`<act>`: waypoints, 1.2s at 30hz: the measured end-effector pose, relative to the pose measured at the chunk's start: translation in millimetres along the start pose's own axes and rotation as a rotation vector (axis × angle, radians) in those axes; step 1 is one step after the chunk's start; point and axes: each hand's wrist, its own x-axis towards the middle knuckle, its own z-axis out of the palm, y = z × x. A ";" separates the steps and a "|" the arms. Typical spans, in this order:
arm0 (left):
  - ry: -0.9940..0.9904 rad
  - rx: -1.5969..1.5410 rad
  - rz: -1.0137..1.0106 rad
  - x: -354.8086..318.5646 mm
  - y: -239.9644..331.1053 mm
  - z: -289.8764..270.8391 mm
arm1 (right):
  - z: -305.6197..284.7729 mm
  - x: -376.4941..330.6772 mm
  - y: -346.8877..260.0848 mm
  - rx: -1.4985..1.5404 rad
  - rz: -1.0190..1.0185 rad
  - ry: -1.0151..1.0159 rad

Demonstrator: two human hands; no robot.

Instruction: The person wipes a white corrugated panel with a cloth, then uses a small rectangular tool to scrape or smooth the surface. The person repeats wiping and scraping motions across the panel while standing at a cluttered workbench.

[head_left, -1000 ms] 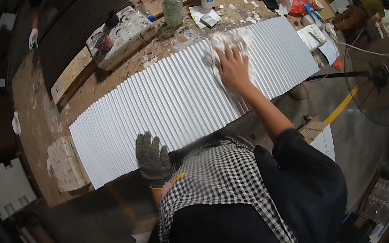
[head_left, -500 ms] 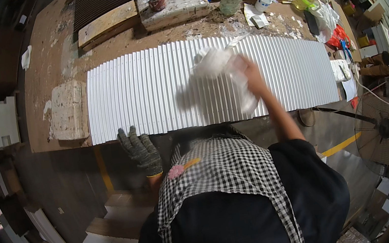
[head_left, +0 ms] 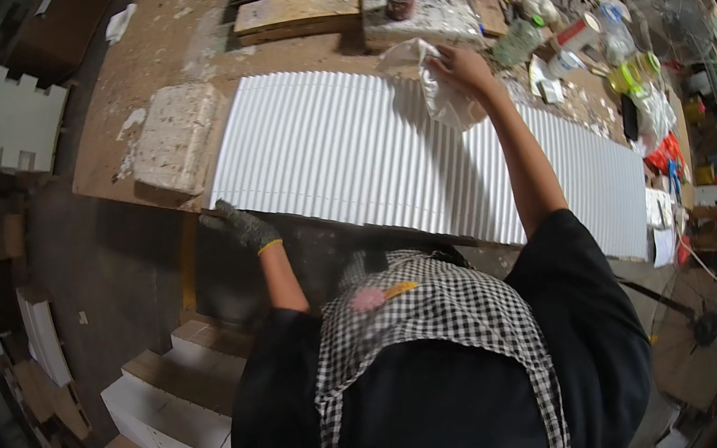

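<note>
A long white ribbed panel (head_left: 320,142) lies flat across the workbench in front of me. My right hand (head_left: 464,72), bare, is closed on a crumpled white cloth (head_left: 450,103), which hangs from it over the panel's far edge and ribs. At the panel's near left corner is my left hand (head_left: 242,227) in a dark grey knitted glove. Its fingers close about that corner, partly hidden by the edge.
A paint-spattered white block (head_left: 174,140) stands left of the panel. Behind lie a wooden board (head_left: 296,10), another spattered block (head_left: 422,25) with a small cup, and bottles (head_left: 518,43). White boxes (head_left: 160,408) are stacked below left; a floor fan (head_left: 708,328) stands right.
My right hand has carried the cloth to the panel's far edge. My left hand, earlier with fingers spread at the near edge, now closes on the corner. The view has turned and shifted left.
</note>
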 end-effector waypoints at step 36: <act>-0.026 0.788 0.450 58.0 50.9 6.1 | 47.4 -159.8 50.4 -0.256 0.136 0.301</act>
